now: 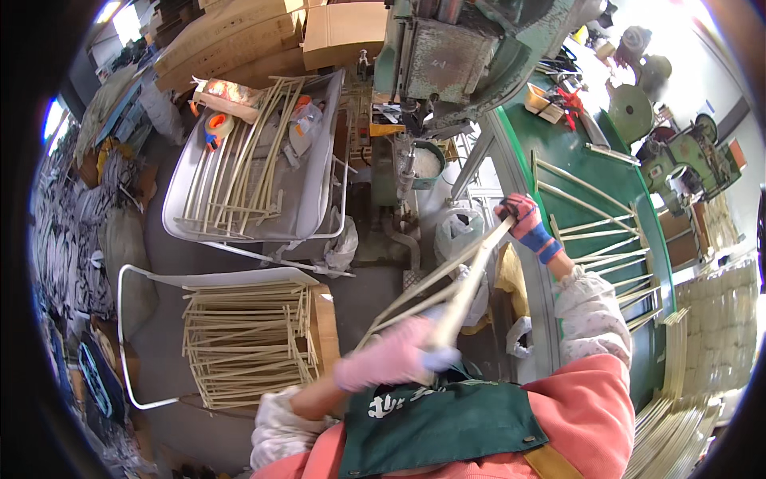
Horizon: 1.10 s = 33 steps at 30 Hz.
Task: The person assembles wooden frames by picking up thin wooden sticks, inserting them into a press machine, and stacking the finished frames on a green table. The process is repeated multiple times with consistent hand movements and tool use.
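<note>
My right hand (527, 226), in a pink and blue glove, is closed around the upper end of long cream-coloured slats (471, 289). They meet at this hand and spread apart toward my lower left, tilted in front of my dark green apron. My left hand (391, 354), in a pink glove, is at their lower part, with its fingers smeared by motion. Whether it grips them cannot be made out. To the right, a ladder-like frame of similar cream bars (594, 191) lies on a green-topped table (550, 132).
A green machine (447, 64) stands ahead. At left, a white tub (179, 215) holds slats and an orange tape roll (218, 125). Below it, a stack of slats (247, 343) lies beside a bent white tube frame (124, 335). More slats (670, 435) lie at lower right.
</note>
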{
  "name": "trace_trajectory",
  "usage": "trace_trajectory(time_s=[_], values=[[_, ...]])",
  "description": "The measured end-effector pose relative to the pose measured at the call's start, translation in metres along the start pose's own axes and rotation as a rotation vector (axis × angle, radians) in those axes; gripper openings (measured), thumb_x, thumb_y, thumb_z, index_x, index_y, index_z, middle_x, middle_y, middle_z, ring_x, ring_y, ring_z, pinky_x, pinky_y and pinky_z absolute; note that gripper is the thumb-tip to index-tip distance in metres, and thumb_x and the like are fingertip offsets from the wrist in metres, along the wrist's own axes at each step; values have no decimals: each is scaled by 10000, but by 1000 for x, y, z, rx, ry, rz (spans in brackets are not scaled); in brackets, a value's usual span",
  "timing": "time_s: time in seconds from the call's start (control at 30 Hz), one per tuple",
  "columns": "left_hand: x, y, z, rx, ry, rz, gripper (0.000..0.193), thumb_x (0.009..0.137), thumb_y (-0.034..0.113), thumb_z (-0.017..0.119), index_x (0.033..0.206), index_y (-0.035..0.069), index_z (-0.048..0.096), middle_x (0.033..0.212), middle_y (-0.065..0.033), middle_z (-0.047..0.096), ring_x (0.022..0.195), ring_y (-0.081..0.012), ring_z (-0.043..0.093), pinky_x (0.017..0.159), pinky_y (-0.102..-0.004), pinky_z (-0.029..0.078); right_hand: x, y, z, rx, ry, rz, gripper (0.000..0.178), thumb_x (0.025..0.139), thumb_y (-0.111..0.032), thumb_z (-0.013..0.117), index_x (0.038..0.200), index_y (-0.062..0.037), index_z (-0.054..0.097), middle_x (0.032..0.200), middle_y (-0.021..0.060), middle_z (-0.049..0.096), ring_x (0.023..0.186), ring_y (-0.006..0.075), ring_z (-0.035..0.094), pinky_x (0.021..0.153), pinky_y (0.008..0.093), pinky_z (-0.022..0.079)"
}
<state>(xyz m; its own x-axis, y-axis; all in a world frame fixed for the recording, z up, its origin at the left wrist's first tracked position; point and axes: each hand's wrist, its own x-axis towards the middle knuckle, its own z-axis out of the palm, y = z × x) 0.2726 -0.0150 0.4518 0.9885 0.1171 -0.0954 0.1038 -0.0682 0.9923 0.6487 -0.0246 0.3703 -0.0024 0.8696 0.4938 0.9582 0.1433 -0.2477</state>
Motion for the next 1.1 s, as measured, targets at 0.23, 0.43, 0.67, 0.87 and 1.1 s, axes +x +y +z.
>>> trace_trajectory(time_s=[0.23,0.43,0.67,0.87,1.1], values=[[-64,-64,-99,386,471,-439,218,863,149,612,1008,-13,607,702,-54,582,662,-92,475,649,-280,454,5,-109,-28,-30,-555,176,352,658,-467,716,696,-118,680,551,131,556,541,313,560,527,356,455],[-42,-51,-128,482,655,-196,229,819,221,679,891,6,647,624,-78,568,593,-89,449,589,-286,443,54,-106,-67,483,-843,523,256,830,-327,609,887,-90,687,581,24,584,492,115,532,471,279,436],[-21,4,-87,863,592,-227,352,728,407,730,881,94,679,614,-48,624,542,-137,576,590,-276,471,31,-128,-61,212,-543,-206,349,795,-186,591,1115,-53,552,882,153,598,824,347,596,674,426,473],[-20,15,-65,754,780,-345,316,726,370,743,745,62,676,532,-66,561,465,-137,510,489,-288,417,-13,-117,-54,-231,-72,-257,330,768,-223,610,1044,-48,567,925,175,578,870,334,569,704,378,482],[-32,12,-65,1039,690,-45,442,695,501,720,680,63,659,468,-75,511,412,-228,501,438,-317,401,-18,-99,-63,159,-217,-93,187,613,-124,657,665,-87,481,568,91,509,532,327,528,469,385,422]])
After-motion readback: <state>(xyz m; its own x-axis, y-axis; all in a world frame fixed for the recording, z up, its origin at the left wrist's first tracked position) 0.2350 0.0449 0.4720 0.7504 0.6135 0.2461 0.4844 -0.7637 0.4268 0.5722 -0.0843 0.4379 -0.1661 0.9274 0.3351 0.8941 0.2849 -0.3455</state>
